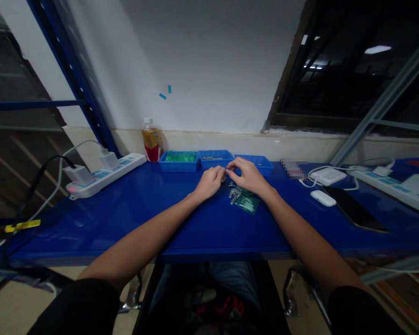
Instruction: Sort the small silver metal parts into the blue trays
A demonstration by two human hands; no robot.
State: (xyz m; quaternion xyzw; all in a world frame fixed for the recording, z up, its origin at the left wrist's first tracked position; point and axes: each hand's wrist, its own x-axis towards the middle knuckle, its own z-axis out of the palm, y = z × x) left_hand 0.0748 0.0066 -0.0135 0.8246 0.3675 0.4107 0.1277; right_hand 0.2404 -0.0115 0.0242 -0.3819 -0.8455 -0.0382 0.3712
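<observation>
My left hand (211, 182) and my right hand (247, 175) meet at the fingertips, just in front of the blue bins. Both are closed in a pinch around something tiny, too small and hidden to name. Under and beside my right hand lie small silver metal cylinders (234, 194), loose on the blue table. Next to them is a green-tinted plastic bag (247, 203) with small parts in it, partly covered by my right hand. More small pieces show near my left fingertips, mostly hidden.
Three blue bins line the wall: one with green bags (179, 157), a middle bin (214, 164) and a right bin (265, 167). A drink bottle (152, 142) and power strip (108, 177) stand left. Rightward lie a white case (323, 198), phone (356, 211) and another power strip (394, 188).
</observation>
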